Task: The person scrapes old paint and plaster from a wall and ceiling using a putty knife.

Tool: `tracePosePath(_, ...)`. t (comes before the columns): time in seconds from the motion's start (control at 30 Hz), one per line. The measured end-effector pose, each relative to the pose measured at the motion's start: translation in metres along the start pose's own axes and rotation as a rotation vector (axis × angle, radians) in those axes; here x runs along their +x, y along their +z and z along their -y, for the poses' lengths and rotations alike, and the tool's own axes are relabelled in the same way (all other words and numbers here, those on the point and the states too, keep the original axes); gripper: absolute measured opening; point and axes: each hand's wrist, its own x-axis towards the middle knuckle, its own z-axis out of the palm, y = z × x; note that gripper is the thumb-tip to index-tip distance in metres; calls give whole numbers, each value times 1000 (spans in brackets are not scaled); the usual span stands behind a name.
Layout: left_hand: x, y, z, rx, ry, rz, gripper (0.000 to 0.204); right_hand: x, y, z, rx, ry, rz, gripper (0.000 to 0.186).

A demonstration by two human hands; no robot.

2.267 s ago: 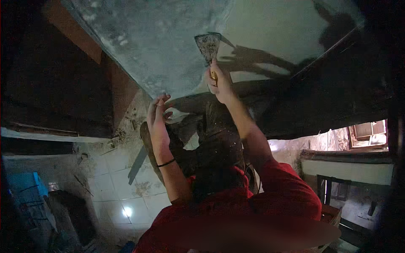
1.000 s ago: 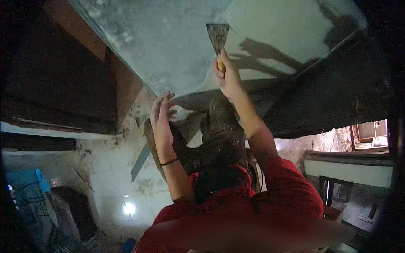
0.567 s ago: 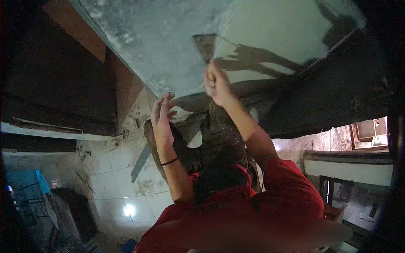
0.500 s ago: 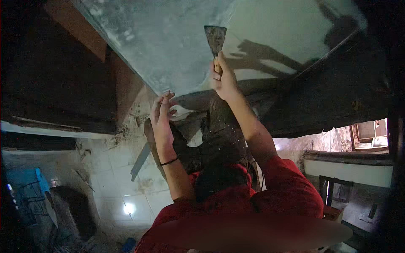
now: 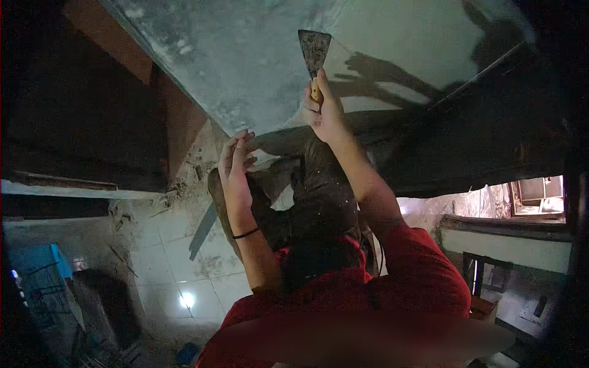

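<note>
My right hand (image 5: 328,116) is wrapped round the wooden handle of a scraper (image 5: 314,52) with a broad, stained metal blade. The blade points away from me and lies over the wall surface (image 5: 227,67), at the border between its rough grey area and a smoother pale area. My left hand (image 5: 236,162), a dark band on its wrist, is raised near the lower corner of that surface. Its fingers are loosely bent and apart, with nothing visible in them. Whether its fingertips touch the surface, I cannot tell.
My legs in dark trousers (image 5: 325,184) are below my hands. A long grey strip (image 5: 202,233) lies on the dusty tiled floor (image 5: 165,260), with debris around it. Dark recesses flank the wall surface. A bright opening (image 5: 534,196) shows at the right.
My right hand has moved the scraper slightly farther away from me, up along the surface. My left hand has stayed almost where it was.
</note>
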Motion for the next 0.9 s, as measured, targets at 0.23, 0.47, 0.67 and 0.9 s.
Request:
tracePosePath(0.23,-4,2,-2,-9,37,9,38,-7,4,5,32,29,-21,46)
tracePosePath(0.47,-4,3,-3,4,-9,-8,36,-9,3,2,85,60,22,47)
tracePosePath(0.67,-3,1,-4,-1,-2,-14,36,-8,4,7,15,28,-64,48)
tracePosePath(0.9,2,-5,1,-13,34,23,38,-4,-5,-4,47,46,-64,48)
